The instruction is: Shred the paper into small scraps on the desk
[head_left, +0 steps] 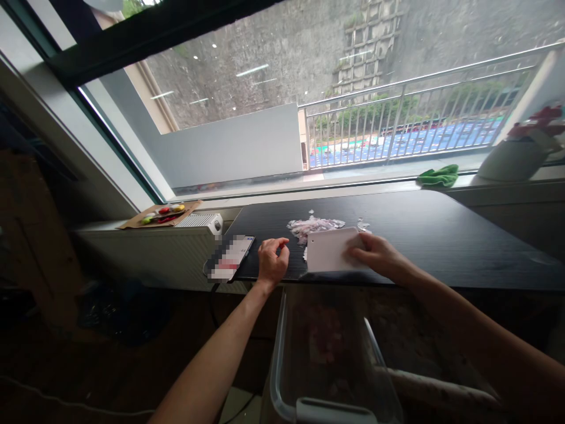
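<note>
My right hand (377, 254) grips a thin white rectangular sheet (329, 250) by its right side, thumb in front. The sheet looks stiff, has a small hole near its upper left corner, and is tilted up at the front of the dark table (441, 235). Just behind it lies a loose pile of pale pinkish flakes (315, 225), partly hidden by the sheet. Left of the sheet, my left hand (272, 259) hovers over or rests on the table edge; I cannot tell which. Its fingers are loosely curled with a gap to the thumb, and nothing shows in them.
A phone (232, 256) lies at the table's left end. Below the front edge stands a clear plastic bin (282, 353) with pale pinkish bits inside. A radiator (176, 259) is to the left. A green cloth (439, 175) and white vase (512, 158) sit by the window.
</note>
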Tool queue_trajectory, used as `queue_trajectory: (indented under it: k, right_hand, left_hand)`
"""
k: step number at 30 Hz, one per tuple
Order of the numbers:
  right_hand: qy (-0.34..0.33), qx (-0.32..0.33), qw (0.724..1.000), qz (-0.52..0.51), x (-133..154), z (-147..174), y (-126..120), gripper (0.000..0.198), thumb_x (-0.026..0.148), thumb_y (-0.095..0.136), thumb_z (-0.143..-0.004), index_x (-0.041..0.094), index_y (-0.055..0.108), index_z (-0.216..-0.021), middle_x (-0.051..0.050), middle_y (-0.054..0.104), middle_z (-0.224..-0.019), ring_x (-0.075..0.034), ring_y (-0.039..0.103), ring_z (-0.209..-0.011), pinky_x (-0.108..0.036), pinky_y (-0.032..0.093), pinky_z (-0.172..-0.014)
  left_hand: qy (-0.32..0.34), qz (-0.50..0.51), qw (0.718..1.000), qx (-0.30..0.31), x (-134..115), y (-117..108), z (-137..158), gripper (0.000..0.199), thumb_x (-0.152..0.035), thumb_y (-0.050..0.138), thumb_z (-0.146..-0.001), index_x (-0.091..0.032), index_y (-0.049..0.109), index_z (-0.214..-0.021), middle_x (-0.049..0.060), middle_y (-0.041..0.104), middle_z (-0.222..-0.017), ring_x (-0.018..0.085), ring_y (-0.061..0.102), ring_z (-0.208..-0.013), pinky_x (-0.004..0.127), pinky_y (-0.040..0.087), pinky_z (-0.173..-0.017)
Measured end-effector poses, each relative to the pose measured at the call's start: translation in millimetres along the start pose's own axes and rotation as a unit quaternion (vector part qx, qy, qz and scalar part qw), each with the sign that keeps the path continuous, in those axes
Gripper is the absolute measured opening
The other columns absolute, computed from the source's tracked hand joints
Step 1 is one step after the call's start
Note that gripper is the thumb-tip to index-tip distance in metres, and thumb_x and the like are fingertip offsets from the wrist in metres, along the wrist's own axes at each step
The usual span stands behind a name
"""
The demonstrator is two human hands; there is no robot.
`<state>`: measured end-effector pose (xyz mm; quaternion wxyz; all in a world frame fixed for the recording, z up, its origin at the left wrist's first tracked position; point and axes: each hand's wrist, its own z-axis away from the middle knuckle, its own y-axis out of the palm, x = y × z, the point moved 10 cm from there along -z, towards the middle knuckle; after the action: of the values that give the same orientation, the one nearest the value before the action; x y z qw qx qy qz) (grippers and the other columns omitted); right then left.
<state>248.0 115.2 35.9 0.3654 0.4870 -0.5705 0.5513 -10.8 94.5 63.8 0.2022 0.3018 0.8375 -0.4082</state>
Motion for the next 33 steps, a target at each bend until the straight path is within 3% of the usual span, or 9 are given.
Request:
queue_trajectory:
  k: [6,12,17,23,29,33]
  right_hand:
    - [0.065,-0.013,0.997,-0.032,-9,11,-13,0.022,0.030,0.073,-0.056,0.017,0.065,-0.073,-0.001,0.068,-0.067,-0.016,0.061,-0.060,-0.027,0.050,-0.055]
    - [0.087,0.025,0.994,-0.059,-8,17,3,0.021,0.031,0.072,-0.056,0.018,0.066,-0.071,-0.002,0.070,-0.068,-0.019,0.063,-0.061,-0.029,0.051,-0.055]
    - [0.077,0.041,0.995,-0.048,-1,23,-6,0.022,0.030,0.072,-0.057,0.019,0.067,-0.075,-0.004,0.073,-0.076,-0.021,0.065,-0.067,-0.030,0.052,-0.058]
    - [0.028,-0.085,0.995,-0.043,1,17,-37,0.024,0.027,0.067,-0.061,0.019,0.066,-0.084,-0.001,0.069,-0.074,-0.016,0.062,-0.065,-0.028,0.050,-0.059]
    - [-0.052,-0.052,0.997,0.008,27,8,-4,0.020,0.034,0.063,-0.066,0.019,0.061,-0.079,-0.001,0.063,-0.071,-0.016,0.059,-0.064,-0.030,0.048,-0.059]
    - [-0.059,-0.046,0.994,0.074,36,15,-5,0.014,0.031,0.061,-0.067,0.020,0.060,-0.075,0.000,0.062,-0.067,-0.015,0.057,-0.061,-0.028,0.046,-0.056]
  left_hand:
    - [0.002,-0.005,1.000,0.005,-2,1,1,0.022,-0.017,0.050,-0.077,-0.022,0.070,-0.086,0.003,0.071,-0.086,0.021,0.060,-0.093,0.038,0.046,-0.092]
    - [0.016,-0.018,1.000,0.007,-5,1,1,0.022,-0.017,0.050,-0.078,-0.021,0.070,-0.085,0.004,0.071,-0.084,0.022,0.061,-0.091,0.039,0.046,-0.091]
    - [0.029,-0.035,0.999,0.015,-9,4,2,0.021,-0.017,0.051,-0.078,-0.021,0.069,-0.085,0.004,0.071,-0.083,0.022,0.061,-0.091,0.041,0.044,-0.093]
    - [0.080,-0.081,0.992,0.046,-21,14,7,0.015,-0.017,0.055,-0.074,-0.022,0.068,-0.078,0.003,0.069,-0.084,0.023,0.059,-0.096,0.045,0.036,-0.101]
    - [0.080,-0.082,0.992,0.045,-21,14,7,0.014,-0.017,0.053,-0.074,-0.023,0.066,-0.070,0.003,0.069,-0.083,0.023,0.059,-0.097,0.045,0.037,-0.101]
    - [0.080,-0.082,0.992,0.043,-21,14,7,0.014,-0.017,0.054,-0.073,-0.023,0.065,-0.068,0.002,0.069,-0.082,0.023,0.059,-0.097,0.045,0.036,-0.101]
